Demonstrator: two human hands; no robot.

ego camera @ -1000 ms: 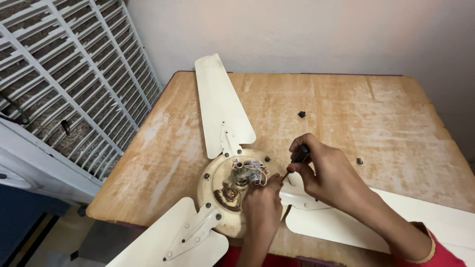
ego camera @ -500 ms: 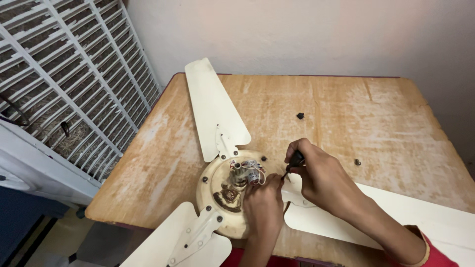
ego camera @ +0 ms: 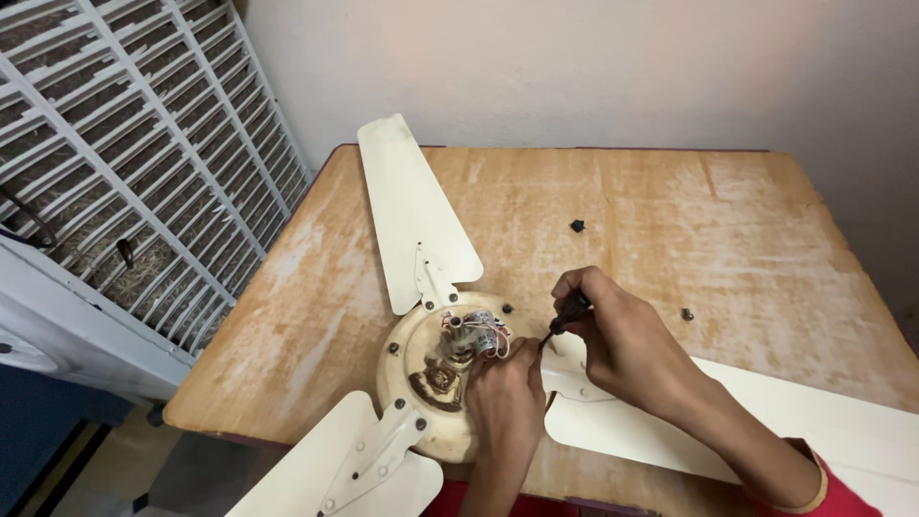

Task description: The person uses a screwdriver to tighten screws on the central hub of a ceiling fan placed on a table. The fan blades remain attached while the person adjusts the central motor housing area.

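Observation:
A cream ceiling fan lies on a worn wooden table [ego camera: 651, 220], its round motor hub [ego camera: 428, 369] near the front edge with three blades spreading out. My right hand [ego camera: 622, 345] is shut on a small black-handled screwdriver [ego camera: 567, 314], whose tip points down at the hub's right rim. My left hand [ego camera: 503, 402] rests on the hub's right side, its fingers closed by the screwdriver tip; what they pinch is hidden. A bundle of wires [ego camera: 479, 335] shows at the hub's centre.
A small black piece [ego camera: 577, 226] and a loose screw [ego camera: 686, 313] lie on the table top. A white slatted cooler grille [ego camera: 124, 163] stands at the left. A pale wall runs behind the table.
My view has shifted a little, so the fan sits slightly lower and left. Both hands stay at the hub's right rim with the screwdriver.

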